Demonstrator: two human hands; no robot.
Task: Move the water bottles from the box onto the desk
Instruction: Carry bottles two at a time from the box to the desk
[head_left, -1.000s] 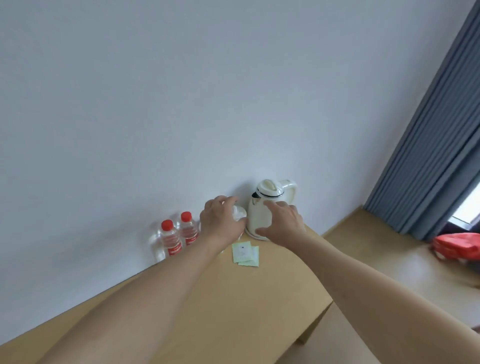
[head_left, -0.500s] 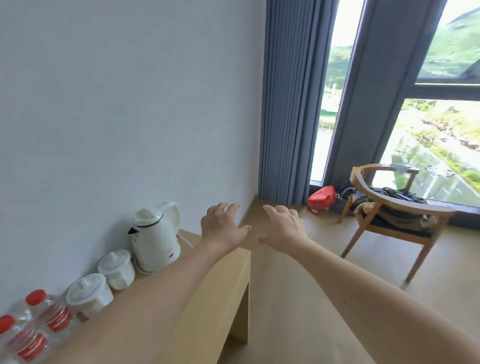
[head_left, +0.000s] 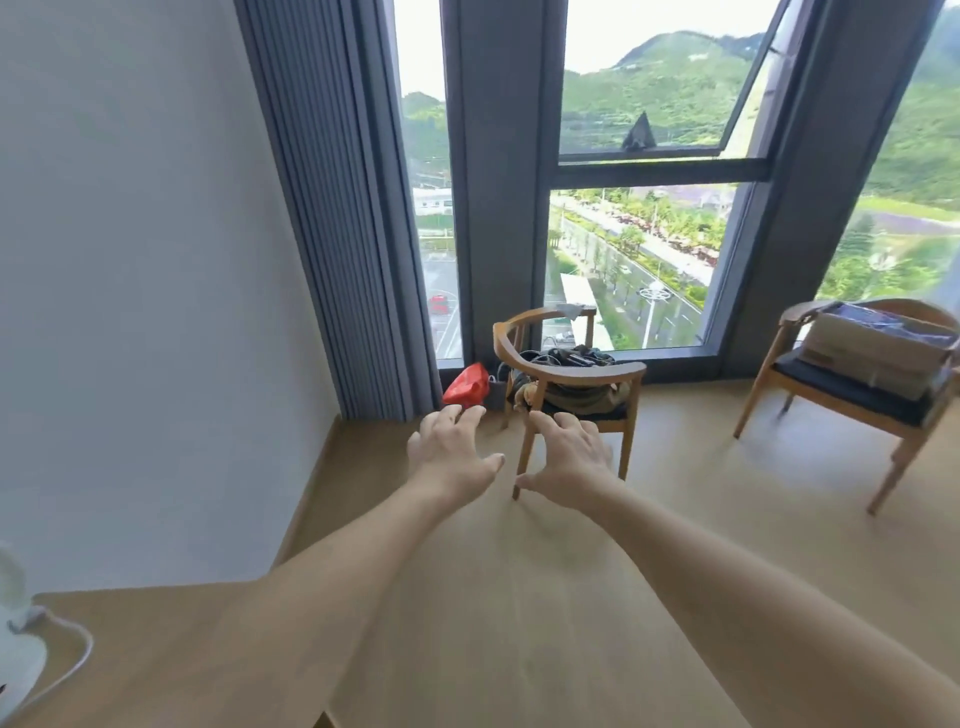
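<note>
Both my arms stretch forward over the floor with empty hands. My left hand (head_left: 451, 451) and my right hand (head_left: 567, 457) hang side by side, fingers spread and relaxed, holding nothing. A cardboard box (head_left: 878, 345) with plastic-wrapped contents sits on the seat of a wooden chair (head_left: 810, 379) at the far right, well away from both hands. The wooden desk (head_left: 145, 654) shows only as a corner at the bottom left. No water bottle is in view.
A white kettle (head_left: 13, 649) with its cord peeks in at the left edge on the desk. A second wooden chair (head_left: 571, 374) loaded with bags stands just beyond my hands. A red bag (head_left: 466, 384) lies by the grey curtain (head_left: 337, 218).
My view has swung right, from the desk with bottles, cups and kettle toward the window and chairs. Both hands left the desk items and now hang open in the air.
</note>
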